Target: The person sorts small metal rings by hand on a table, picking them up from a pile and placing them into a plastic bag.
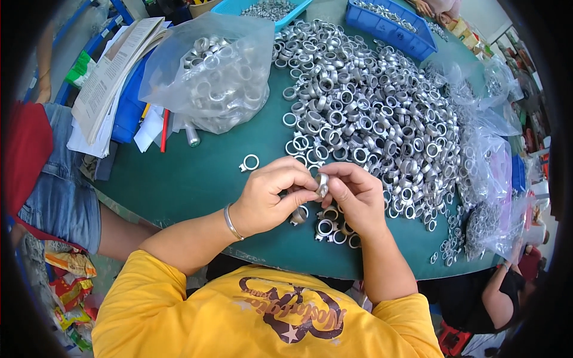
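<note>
Between my two hands, over the near part of the green table, I hold one silver metal ring point(322, 185) upright. My left hand point(276, 194), with a bangle at its wrist, pinches the ring from the left side. My right hand point(357, 196) grips it with thumb and forefinger from the right. Below my hands lies a small group of similar rings point(326, 227), partly hidden by the fingers. A single ring with a small tab point(250, 161) lies apart, left of my left hand. Just beyond my hands spreads a large heap of rings point(370, 113).
A clear plastic bag of rings point(215, 83) stands at the back left, beside papers point(113, 77) and a red pen point(165, 131). Blue bins point(391, 27) sit at the far edge. Plastic bags point(492, 179) line the right. People are at both sides of the green table point(179, 191).
</note>
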The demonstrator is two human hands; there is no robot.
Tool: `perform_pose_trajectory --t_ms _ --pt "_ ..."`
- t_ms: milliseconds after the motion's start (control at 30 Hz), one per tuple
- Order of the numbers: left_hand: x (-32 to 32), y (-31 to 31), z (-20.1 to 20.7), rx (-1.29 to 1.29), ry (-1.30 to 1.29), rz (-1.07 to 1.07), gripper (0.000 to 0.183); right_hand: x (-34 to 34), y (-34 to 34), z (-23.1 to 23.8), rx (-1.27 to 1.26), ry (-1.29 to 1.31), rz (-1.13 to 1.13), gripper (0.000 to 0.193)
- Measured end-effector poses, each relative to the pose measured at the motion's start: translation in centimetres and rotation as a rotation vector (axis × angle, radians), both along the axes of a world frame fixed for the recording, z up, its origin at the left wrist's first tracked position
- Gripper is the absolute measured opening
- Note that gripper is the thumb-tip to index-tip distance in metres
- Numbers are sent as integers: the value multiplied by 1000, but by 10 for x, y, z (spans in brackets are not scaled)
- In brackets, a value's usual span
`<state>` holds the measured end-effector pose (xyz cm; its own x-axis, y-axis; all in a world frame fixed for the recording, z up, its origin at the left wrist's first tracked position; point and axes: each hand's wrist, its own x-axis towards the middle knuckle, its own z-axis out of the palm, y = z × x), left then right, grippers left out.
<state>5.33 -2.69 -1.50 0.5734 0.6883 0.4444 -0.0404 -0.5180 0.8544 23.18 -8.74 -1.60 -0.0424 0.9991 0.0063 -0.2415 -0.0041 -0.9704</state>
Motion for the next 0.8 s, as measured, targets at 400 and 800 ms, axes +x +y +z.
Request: perform_pose_trajectory --t_ms 400,800 --pt "-4 -3 -3 -662 -184 -103 14 -3 2 -5 244 215 -60 40" --pt "-7 18 -11 -1087 -656 -310 30 -12 2 -6 325 -360 -351 37"
